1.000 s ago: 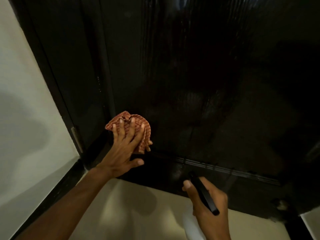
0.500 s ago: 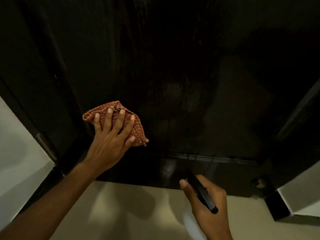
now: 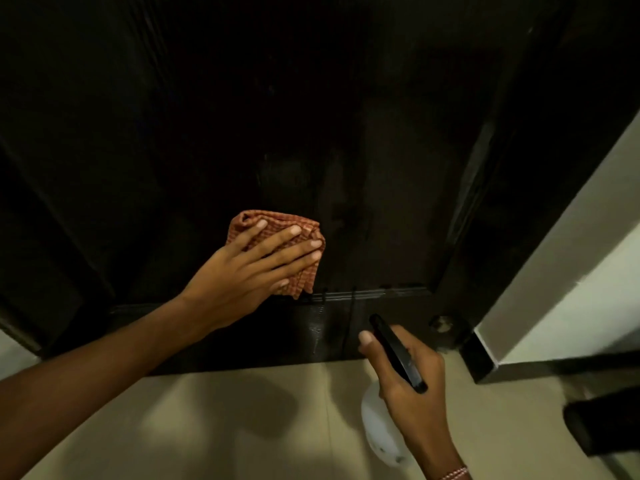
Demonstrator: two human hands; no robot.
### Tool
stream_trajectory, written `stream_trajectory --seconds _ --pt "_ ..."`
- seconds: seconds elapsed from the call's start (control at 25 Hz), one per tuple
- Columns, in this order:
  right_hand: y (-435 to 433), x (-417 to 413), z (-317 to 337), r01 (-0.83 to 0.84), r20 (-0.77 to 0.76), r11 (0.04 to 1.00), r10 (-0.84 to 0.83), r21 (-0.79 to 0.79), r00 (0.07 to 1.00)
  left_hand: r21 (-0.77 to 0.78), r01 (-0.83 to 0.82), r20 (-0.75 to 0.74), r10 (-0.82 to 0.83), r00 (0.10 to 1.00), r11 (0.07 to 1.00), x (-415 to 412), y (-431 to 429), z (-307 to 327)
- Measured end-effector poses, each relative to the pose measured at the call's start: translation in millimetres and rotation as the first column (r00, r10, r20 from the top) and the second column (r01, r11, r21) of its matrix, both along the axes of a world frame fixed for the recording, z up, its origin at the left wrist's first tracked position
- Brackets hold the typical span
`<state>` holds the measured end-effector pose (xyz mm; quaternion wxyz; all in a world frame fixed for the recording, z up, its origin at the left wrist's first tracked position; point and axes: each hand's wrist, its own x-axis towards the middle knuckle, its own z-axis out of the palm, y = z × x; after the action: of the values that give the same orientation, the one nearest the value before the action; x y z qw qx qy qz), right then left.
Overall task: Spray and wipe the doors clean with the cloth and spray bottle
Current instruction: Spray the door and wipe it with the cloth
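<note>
Cloth (image 3: 277, 220) under flat left hand (image 3: 242, 271); right hand (image 3: 412, 389) grips spray bottle (image 3: 396, 353).

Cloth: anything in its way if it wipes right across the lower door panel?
Nothing visible. The left hand presses the cloth on the door, whose surface to the cloth's right is bare. The right hand holding the spray bottle sits lower, out of that path.

The left arm comes in bare from the lower left, stretched forward and up. The left hand (image 3: 249, 271) lies flat, with straight, slightly spread fingers that press on the cloth (image 3: 273, 220). The right hand (image 3: 405, 372) is lower, at the right, with its back turned up. Its fingers are curled round the bottle (image 3: 398, 355).
</note>
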<state>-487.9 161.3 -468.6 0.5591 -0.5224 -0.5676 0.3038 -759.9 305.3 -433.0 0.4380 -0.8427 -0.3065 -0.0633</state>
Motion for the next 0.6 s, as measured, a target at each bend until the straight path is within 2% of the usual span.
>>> stream_trajectory --seconds 0.36,0.6 --pt "-40.3 57.1 -13.5 0.248 0.020 0.968 -0.247 -0.033 0.969 0.070 0.093 -0.239 -0.073 0.968 0.993 122.7 16.3 27.4" --pt "-58.9 73.6 -16.8 0.292 0.019 0.952 -0.292 -0.093 0.956 0.080 0.124 -0.366 -0.086 0.927 0.989 200.8 24.1 8.4"
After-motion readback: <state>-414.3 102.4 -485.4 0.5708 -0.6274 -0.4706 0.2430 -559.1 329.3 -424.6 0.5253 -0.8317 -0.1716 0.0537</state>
